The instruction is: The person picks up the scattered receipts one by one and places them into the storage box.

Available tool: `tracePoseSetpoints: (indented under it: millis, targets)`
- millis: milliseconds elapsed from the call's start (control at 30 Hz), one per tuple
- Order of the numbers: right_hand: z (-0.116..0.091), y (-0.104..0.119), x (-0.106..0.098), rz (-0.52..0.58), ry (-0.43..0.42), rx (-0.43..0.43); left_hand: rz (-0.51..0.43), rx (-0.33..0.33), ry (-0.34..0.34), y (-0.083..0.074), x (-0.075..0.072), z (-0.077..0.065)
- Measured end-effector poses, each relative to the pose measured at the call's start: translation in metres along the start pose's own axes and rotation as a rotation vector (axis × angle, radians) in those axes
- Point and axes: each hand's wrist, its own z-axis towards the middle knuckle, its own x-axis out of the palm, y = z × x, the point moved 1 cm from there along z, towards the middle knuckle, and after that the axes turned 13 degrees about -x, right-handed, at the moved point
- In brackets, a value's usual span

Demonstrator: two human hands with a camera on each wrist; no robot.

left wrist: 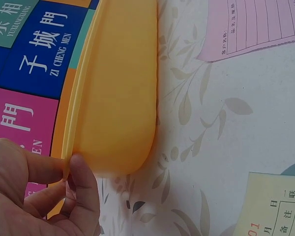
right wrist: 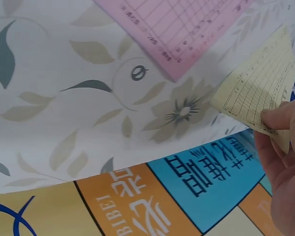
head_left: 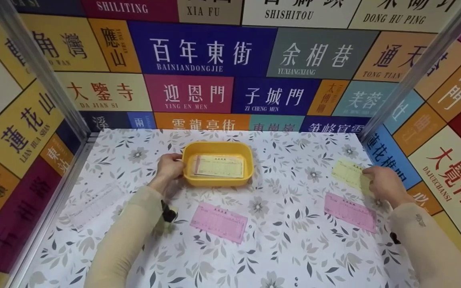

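Note:
My left hand (head_left: pixel 170 169) pinches the left rim of a yellow plastic tub (head_left: pixel 217 182). Inside the tub lie several paper slips (head_left: pixel 219 166), a pale one on top. In the left wrist view, thumb and fingers (left wrist: pixel 83 187) grip the tub's edge from both sides. Over at the right, my right hand (head_left: pixel 388 185) pinches the end of a pale yellow receipt slip (head_left: pixel 348 174) printed with a lined form. The right wrist view shows this yellow slip (right wrist: pixel 258 88) bent up between thumb and fingers. A pink slip (head_left: pixel 350 212) lies just in front of it on the table.
Another pink slip (head_left: pixel 219 222) lies in front of the tub. A white slip (head_left: pixel 96 206) is at the left, and a yellow slip (left wrist: pixel 270 209) lies beneath the left forearm. A floral cloth (head_left: pixel 286 240) covers the table; panels printed with place names (head_left: pixel 202 48) wall it in.

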Motion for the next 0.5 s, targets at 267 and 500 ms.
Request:
tracePoseSetpoints:
  millis: [267,500]
  targets:
    - [0.003,0.022,-0.012,0.018,-0.027,-0.025,0.072,0.006,-0.02,-0.002,0.0,0.002]
    - [0.009,0.041,-0.019,-0.041,-0.116,-0.135,0.103,0.059,-0.051,0.0,-0.001,0.001]
